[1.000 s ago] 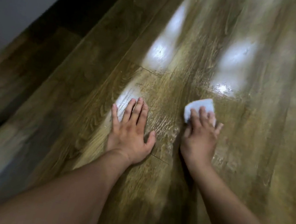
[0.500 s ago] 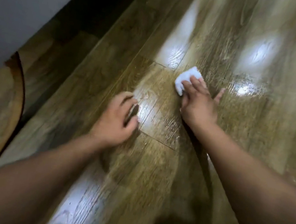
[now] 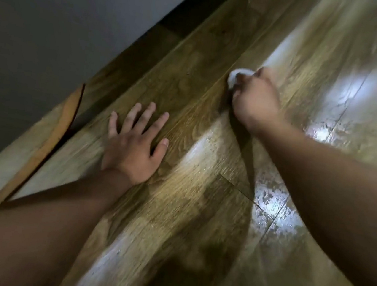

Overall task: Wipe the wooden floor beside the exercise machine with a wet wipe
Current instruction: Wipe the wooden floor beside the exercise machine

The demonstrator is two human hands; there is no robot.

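Note:
The wooden floor (image 3: 190, 88) fills the view, glossy with wet streaks. My right hand (image 3: 255, 99) reaches forward at centre right and its curled fingers hold a small white wet wipe (image 3: 238, 74) down on the boards. Only the wipe's far edge shows past the fingers, and the hand is blurred. My left hand (image 3: 134, 143) lies flat on the floor at centre left with its fingers spread, holding nothing. No exercise machine is in view.
A grey wall (image 3: 55, 17) with a dark skirting strip (image 3: 187, 20) runs diagonally along the upper left. A curved orange-brown edge (image 3: 62, 126) of some object lies on the floor left of my left hand. Bright wet reflections (image 3: 271, 201) shine at the right.
My right hand has pushed the wipe further forward and its fingers have curled over it. My left hand has gone from loosely curled to flat and spread on the floor.

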